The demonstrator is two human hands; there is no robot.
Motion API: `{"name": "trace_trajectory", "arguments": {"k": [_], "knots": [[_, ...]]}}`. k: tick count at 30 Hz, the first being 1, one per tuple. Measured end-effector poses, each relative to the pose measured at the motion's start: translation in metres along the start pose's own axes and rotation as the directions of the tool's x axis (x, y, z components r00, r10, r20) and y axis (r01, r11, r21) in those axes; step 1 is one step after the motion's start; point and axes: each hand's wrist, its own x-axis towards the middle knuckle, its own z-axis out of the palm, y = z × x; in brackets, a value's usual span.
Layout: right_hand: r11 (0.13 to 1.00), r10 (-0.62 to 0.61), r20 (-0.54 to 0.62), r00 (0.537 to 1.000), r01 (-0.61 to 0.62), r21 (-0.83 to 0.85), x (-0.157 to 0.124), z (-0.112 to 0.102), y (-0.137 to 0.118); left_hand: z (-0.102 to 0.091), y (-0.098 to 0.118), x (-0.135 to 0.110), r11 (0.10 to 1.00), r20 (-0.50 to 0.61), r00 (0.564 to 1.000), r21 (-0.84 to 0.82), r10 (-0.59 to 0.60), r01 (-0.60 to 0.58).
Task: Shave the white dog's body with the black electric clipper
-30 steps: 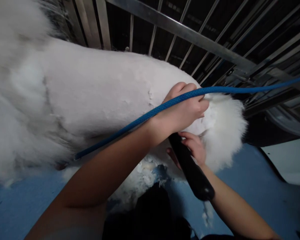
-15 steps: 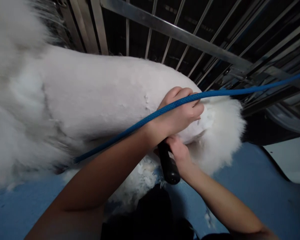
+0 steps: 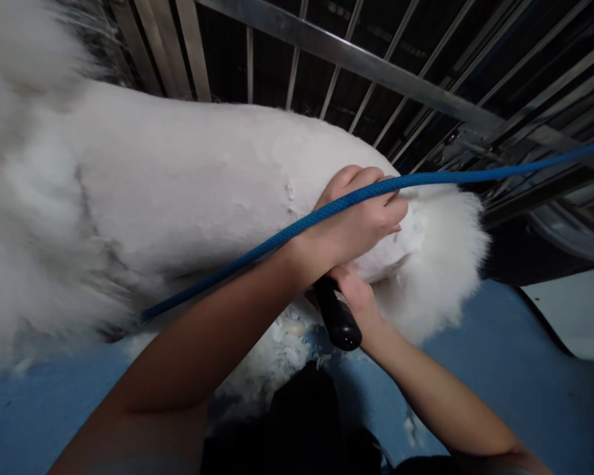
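A white dog (image 3: pixel 193 171) spans the view, its back and side clipped short and its fur long at the left and on the fluffy part at far right. On its hindquarters lies my left hand (image 3: pixel 361 211), fingers curled and closed against the body; their tips are hidden. Below that wrist, my right hand (image 3: pixel 354 290) grips black clippers (image 3: pixel 339 320), whose handle end points toward me. The clipper head is out of sight under my left forearm. A blue leash (image 3: pixel 257 251) runs across the left hand and wrist.
Behind the dog stand metal cage bars (image 3: pixel 341 53). Loose clipped fur (image 3: pixel 277 356) lies on the blue surface (image 3: pixel 515 389) beneath. A pale panel (image 3: pixel 574 313) is at the right, and dark clothing (image 3: pixel 301 422) shows at the bottom.
The handle end of the clippers has shifted slightly up and to the right. My left hand remains on the hindquarters, and the view has moved a little.
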Motion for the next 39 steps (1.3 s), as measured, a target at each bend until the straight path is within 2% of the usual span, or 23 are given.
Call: {"name": "trace_trajectory", "arguments": {"k": [4,5,7,9,10,12,15,17,19,21,23,28,30,32,34,39], "knots": [[0.995,-0.076,0.149,0.986,0.066,0.076,-0.003,-0.017,0.002,0.0,0.0,0.001,1.0,0.016,1.0,0.008,-0.014,0.014],[0.994,-0.092,0.124,0.988,0.083,0.076,-0.005,-0.022,0.004,0.0,0.0,0.002,1.0,0.019,1.0,0.007,-0.018,0.017],[0.995,-0.092,-0.013,0.996,0.092,0.037,-0.007,-0.026,0.009,0.0,0.001,0.003,1.0,0.017,1.0,0.004,-0.02,0.02],[0.999,-0.053,-0.096,0.994,0.053,0.0,-0.007,-0.022,0.012,0.001,0.002,0.005,1.0,0.01,1.0,0.008,-0.025,0.025],[1.0,-0.03,-0.072,0.997,0.03,-0.003,-0.007,-0.018,0.012,0.002,0.002,0.005,1.0,0.006,1.0,0.014,-0.026,0.026],[1.0,0.004,0.076,0.997,-0.006,0.027,-0.009,-0.009,0.011,0.003,0.003,0.002,0.999,-0.006,1.0,0.033,-0.021,0.021],[0.995,-0.034,0.238,0.971,0.012,0.095,-0.019,-0.011,0.009,0.006,0.003,-0.01,0.998,-0.086,0.996,0.062,0.021,-0.016],[0.99,-0.094,0.198,0.976,0.07,0.123,-0.029,-0.026,0.012,0.007,0.003,-0.022,0.99,-0.125,0.985,0.093,0.116,-0.105],[0.984,-0.135,0.047,0.99,0.129,0.124,-0.035,-0.045,0.019,0.008,0.002,-0.033,0.972,-0.081,0.976,0.141,0.201,-0.189],[0.986,-0.129,-0.098,0.987,0.138,0.089,-0.036,-0.06,0.027,0.01,0.002,-0.038,0.96,-0.024,0.977,0.19,0.213,-0.205],[0.993,-0.103,-0.137,0.985,0.11,0.051,-0.034,-0.066,0.034,0.013,0.003,-0.039,0.962,-0.028,0.984,0.215,0.177,-0.167],[0.997,-0.075,0.05,0.996,0.073,0.039,-0.031,-0.061,0.036,0.022,0.006,-0.035,0.979,-0.036,0.992,0.169,0.121,-0.113],[0.997,-0.073,-0.017,0.997,0.073,0.016,-0.031,-0.06,0.034,0.023,0.007,-0.034,0.983,-0.057,0.992,0.156,0.111,-0.101],[0.998,-0.057,-0.16,0.986,0.053,-0.034,-0.032,-0.056,0.032,0.022,0.007,-0.034,0.982,-0.092,0.99,0.165,0.111,-0.095],[0.998,-0.03,-0.206,0.978,0.017,-0.064,-0.036,-0.048,0.03,0.021,0.007,-0.034,0.978,-0.105,0.988,0.185,0.114,-0.093],[1.0,0.006,0.029,1.0,-0.005,-0.026,-0.05,-0.03,0.029,0.018,0.006,-0.036,0.972,-0.078,0.991,0.214,0.112,-0.093]]}}
